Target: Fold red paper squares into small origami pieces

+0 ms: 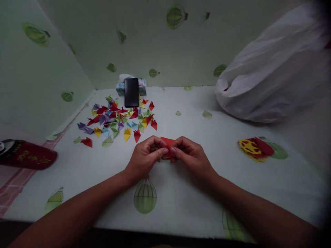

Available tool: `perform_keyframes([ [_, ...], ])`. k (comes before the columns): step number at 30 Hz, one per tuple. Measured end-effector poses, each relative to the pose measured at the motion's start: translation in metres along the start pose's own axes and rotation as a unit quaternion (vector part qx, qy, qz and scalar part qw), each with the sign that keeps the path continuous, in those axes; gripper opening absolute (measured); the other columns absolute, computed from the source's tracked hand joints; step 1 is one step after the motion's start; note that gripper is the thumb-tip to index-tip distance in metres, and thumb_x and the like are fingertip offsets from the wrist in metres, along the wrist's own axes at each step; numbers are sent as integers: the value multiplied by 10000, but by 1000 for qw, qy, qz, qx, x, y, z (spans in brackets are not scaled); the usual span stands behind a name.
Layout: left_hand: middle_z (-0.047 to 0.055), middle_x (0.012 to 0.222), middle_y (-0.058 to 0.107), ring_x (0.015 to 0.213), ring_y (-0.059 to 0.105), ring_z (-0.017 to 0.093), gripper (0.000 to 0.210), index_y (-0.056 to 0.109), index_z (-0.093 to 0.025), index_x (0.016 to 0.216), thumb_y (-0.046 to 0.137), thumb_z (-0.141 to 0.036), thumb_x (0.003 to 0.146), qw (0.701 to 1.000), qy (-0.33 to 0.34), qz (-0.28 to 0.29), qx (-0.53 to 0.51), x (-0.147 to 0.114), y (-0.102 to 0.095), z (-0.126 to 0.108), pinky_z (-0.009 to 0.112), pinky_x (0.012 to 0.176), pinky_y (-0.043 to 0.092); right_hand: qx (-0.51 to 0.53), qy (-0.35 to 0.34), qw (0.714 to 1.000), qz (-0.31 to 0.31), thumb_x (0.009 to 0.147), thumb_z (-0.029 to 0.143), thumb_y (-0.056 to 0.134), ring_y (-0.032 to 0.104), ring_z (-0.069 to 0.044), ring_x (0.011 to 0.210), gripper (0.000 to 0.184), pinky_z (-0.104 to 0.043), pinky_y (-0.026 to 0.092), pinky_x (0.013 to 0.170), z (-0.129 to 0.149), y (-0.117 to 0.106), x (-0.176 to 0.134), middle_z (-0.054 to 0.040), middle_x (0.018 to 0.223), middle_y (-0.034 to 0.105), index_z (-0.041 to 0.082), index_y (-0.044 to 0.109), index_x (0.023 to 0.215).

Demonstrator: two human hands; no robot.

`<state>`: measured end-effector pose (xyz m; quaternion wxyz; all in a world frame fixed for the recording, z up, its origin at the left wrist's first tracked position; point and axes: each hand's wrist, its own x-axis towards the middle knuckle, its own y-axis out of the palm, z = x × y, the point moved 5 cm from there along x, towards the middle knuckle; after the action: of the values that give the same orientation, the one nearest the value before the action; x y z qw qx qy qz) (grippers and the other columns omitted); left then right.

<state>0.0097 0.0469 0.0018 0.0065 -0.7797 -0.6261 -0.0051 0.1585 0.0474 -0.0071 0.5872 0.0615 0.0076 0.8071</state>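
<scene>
Over the middle of the table, a small red folded paper (169,151) is pinched between both hands. My left hand (148,154) grips it from the left with thumb and curled fingers. From the right, my right hand (190,155) pinches the same piece, the two thumbs nearly meeting. Fingers cover much of the fold, so its exact shape is hidden. Just behind the fingertips lies a flat red paper (167,140) with a bit of yellow at its edge. Many-coloured folded paper cranes (120,119) are spread beyond my left hand.
Behind the cranes, a black phone (131,93) leans on a tissue box (142,86). A red can (31,155) is at the left edge. A white plastic bag (269,75) fills the back right, with red and yellow cutouts (254,148) nearer. The table (116,210) has a balloon-print cover.
</scene>
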Motion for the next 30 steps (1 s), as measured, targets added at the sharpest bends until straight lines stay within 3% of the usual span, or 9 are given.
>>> perform_keyframes([
  [23, -14, 697, 662, 596, 603, 83, 131, 618, -165, 803, 740, -204, 777, 1000, 7, -19, -23, -3, 1, -1, 189, 542, 485, 57, 20, 998, -18, 871, 333, 726, 595, -104, 602, 208, -260, 491, 611, -4, 0, -2, 25, 676, 638, 186, 609, 783],
  [30, -8, 685, 715, 621, 689, 113, 104, 612, -167, 802, 715, -176, 799, 999, 9, 3, -50, -3, 5, -4, 223, 603, 568, 61, 20, 998, -24, 879, 342, 713, 601, -113, 603, 214, -273, 501, 618, -6, 1, -2, 28, 673, 637, 191, 595, 785],
])
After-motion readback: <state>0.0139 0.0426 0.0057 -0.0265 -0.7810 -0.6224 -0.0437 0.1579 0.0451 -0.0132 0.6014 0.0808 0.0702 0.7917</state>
